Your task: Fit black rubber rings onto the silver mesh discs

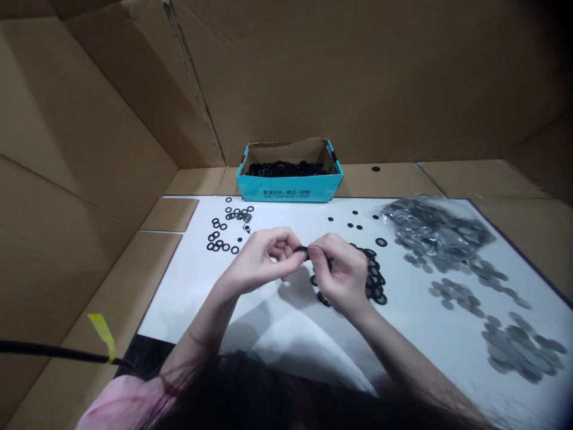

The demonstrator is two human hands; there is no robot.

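Between my two hands, above the middle of the white sheet, is a small black ring (302, 249). My left hand (274, 257) pinches its left side between thumb and fingers. The fingertips of my right hand (341, 266) close on its right side, hiding much of it. Under and beside my right hand lies a pile of black rings with grey centres (375, 276). Left of my left hand, black open rings (218, 245) are scattered on the sheet. Several small black discs (350, 225) lie beyond my right hand.
A blue cardboard box (286, 188) holding many black pieces stands at the back. On the right lie a clear plastic bag of grey discs (436, 230) and loose grey discs (521, 349). Cardboard walls (358, 77) surround the work area. A black cable (54, 351) with yellow tape enters at left.
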